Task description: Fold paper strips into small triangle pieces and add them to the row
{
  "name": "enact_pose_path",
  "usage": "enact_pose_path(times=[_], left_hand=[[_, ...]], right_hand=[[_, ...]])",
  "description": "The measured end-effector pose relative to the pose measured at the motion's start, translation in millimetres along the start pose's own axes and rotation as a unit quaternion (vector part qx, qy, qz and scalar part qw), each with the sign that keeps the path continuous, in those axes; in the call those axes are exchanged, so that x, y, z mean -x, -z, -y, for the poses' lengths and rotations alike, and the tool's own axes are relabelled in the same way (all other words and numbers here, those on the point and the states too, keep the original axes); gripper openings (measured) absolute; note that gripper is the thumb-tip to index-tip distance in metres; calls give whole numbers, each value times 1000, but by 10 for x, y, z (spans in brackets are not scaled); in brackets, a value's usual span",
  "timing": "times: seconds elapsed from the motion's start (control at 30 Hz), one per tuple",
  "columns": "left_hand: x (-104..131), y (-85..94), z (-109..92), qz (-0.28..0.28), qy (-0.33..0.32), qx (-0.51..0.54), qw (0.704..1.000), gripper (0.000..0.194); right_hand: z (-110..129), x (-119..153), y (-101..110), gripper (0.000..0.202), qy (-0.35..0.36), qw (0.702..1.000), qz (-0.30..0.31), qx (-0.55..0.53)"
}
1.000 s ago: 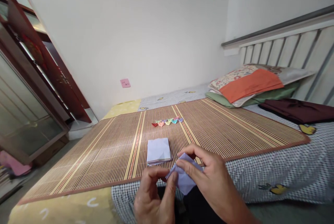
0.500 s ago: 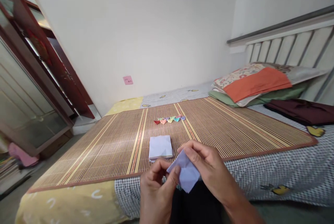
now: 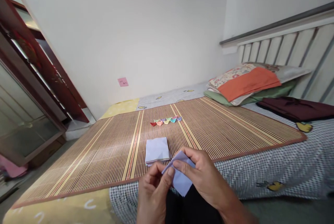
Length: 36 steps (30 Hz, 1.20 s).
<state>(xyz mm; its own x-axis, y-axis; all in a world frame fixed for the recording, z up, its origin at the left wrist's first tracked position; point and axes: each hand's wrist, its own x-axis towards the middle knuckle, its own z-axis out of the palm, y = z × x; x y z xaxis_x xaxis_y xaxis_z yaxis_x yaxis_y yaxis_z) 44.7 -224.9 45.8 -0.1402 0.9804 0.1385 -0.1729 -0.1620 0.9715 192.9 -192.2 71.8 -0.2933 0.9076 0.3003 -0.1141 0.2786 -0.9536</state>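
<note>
A lavender sheet of paper [image 3: 182, 180], folded into a small diamond-like shape, is held up between both hands in front of the bed's edge. My left hand [image 3: 156, 189] pinches its left corner between thumb and fingers. On the upper right side, my right hand [image 3: 202, 172] grips it, the thumb lying across its face and the fingers behind. Just beyond the hands, a stack of square paper [image 3: 157, 150] with a pale lavender top sheet rests on the mat. Farther back lies a row of small folded paper pieces [image 3: 167, 121] in several colours.
A striped bamboo mat [image 3: 104, 154] covers much of the bed, over a checked sheet [image 3: 253, 172]. Pillows [image 3: 247, 81] and a folded dark maroon cloth [image 3: 294, 108] lie at the right by the white headboard [image 3: 284, 48]. A pink note [image 3: 122, 82] is on the wall.
My right thumb has slid inward and down across the paper, which now looks narrower and flatter. My left hand keeps its pinch. The whole view has shifted slightly.
</note>
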Motion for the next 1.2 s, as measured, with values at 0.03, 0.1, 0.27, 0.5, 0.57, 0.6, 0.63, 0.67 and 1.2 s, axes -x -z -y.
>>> enact_pose_path(times=[0.03,0.1,0.27,0.5,0.57,0.6,0.63,0.67,1.2], left_hand=[[4,-10,0,-6,-6,2,1000,42],[16,-36,-6,-28,-21,3,999,42],[30,-67,-27,-50,-38,-14,998,42],[3,-24,-4,-1,37,63,997,45],[8,-26,17,-19,1,25,999,44],[14,-30,28,-32,-25,-6,999,43],[21,-36,38,-45,-52,-41,997,42],[28,-41,47,-58,-77,-76,992,42],[44,-14,53,12,-52,-102,993,45]], right_hand=[[-6,-4,4,25,4,1000,1,5],[-25,-15,14,26,8,1000,-9,15],[-81,-17,52,27,38,995,-45,82],[-92,3,99,37,43,997,0,71],[-77,-1,84,36,47,996,-5,70],[-69,-2,68,33,52,996,-13,76],[-64,-2,48,28,61,994,-26,88],[-62,-1,26,23,73,991,-44,106],[-73,-7,47,39,63,990,-28,121]])
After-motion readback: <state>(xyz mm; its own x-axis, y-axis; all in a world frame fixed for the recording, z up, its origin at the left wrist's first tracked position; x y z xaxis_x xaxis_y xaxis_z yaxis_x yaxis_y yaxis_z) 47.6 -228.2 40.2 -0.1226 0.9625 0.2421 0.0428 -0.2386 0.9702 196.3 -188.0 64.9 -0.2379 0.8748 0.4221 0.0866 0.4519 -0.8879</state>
